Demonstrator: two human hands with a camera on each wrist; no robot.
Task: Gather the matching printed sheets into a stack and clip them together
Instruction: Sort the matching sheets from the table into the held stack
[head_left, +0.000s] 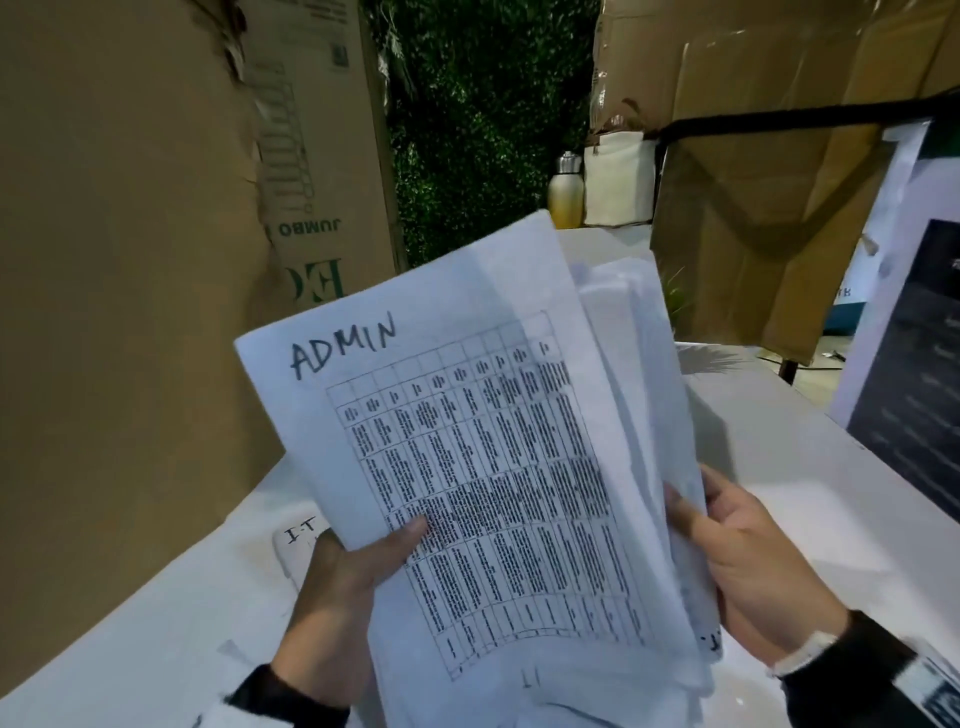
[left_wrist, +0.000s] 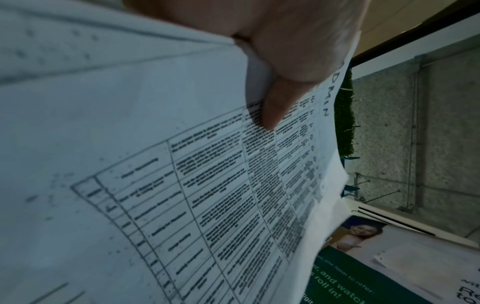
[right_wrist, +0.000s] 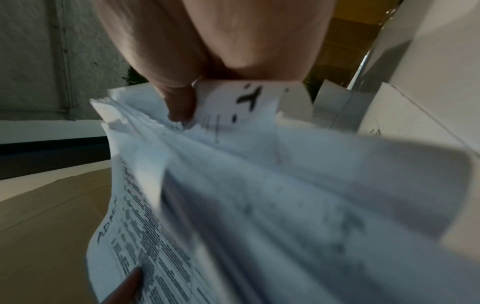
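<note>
I hold a loose bundle of printed sheets up in front of me. The front sheet carries a printed table and the handwritten word ADMIN. My left hand grips its lower left edge, thumb lying on the table print; the left wrist view shows that thumb on the ADMIN sheet. My right hand holds the fanned sheets behind by their right edge. The right wrist view shows the fanned sheets, one marked with handwritten letters. A sheet marked "IT" lies on the white table below. No clip is in view.
White table lies under the papers. Tall cardboard boxes stand left and at the back right. A metal bottle and a white bag sit at the far end. A dark poster panel leans at right.
</note>
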